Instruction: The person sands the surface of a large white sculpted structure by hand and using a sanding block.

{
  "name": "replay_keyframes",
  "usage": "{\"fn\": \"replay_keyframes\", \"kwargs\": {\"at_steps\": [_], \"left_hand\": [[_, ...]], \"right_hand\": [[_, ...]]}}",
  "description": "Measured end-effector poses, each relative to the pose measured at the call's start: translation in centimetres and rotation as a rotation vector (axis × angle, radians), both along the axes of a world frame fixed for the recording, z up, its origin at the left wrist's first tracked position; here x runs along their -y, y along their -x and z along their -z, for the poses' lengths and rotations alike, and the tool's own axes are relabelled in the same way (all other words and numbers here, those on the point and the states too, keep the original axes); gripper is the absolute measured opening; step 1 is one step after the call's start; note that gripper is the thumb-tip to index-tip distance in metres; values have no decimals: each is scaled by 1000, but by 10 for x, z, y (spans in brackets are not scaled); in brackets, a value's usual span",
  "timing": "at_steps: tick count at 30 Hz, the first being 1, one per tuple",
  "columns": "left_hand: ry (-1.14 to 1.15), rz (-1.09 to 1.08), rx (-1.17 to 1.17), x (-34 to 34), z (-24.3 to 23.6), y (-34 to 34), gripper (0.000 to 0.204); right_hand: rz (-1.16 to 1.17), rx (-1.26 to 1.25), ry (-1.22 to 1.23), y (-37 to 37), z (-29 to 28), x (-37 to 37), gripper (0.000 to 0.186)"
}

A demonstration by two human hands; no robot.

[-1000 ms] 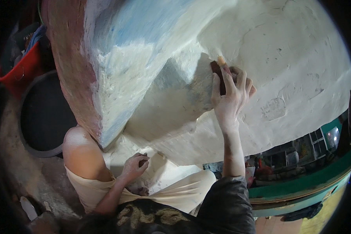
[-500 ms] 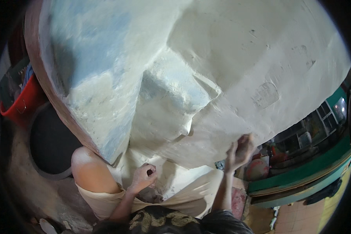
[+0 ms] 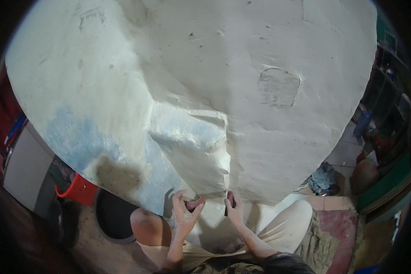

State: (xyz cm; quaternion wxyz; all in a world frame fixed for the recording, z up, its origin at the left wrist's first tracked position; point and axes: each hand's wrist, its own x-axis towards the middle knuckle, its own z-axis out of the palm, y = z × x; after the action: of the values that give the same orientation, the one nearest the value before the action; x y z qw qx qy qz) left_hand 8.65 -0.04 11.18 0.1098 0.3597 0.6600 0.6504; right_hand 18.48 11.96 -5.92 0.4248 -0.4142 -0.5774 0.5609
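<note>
Left hand (image 3: 186, 213) fingers pinch small reddish-brown sanding piece (image 3: 194, 202); right hand (image 3: 234, 211) fingers clasp 2nd dark piece (image 3: 229, 199). Both pressed at lower edge of large white plaster form (image 3: 242, 91), directly above fingers. Judged: surface mostly white and smoothed; bluish patch (image 3: 77, 144) up-left, scratches and square mark (image 3: 278, 86) up-right remain. Red bucket (image 3: 77, 189) far left of fingers.

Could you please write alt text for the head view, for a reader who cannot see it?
A seated person's left hand and right hand each grip a small reddish-brown piece at the lower edge of a huge white plaster form. A red bucket and a dark round basin sit on the floor to the left.
</note>
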Motion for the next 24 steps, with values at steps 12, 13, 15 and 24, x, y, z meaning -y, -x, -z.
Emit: {"fn": "replay_keyframes", "kwargs": {"at_steps": [12,13,15,24], "left_hand": [[-2,147,-873,-56,-132,-2,15],[14,189,-905,-64,-140,0,16],[71,216,-956,-81,-152,-3,15],[216,432,-1055,-93,-130,-8,15]], "right_hand": [[-9,-46,-22,0,7,6,39],[10,-86,-25,1,7,5,39],[3,-51,-59,-1,5,2,39],[60,51,-253,-14,-30,5,40]]}}
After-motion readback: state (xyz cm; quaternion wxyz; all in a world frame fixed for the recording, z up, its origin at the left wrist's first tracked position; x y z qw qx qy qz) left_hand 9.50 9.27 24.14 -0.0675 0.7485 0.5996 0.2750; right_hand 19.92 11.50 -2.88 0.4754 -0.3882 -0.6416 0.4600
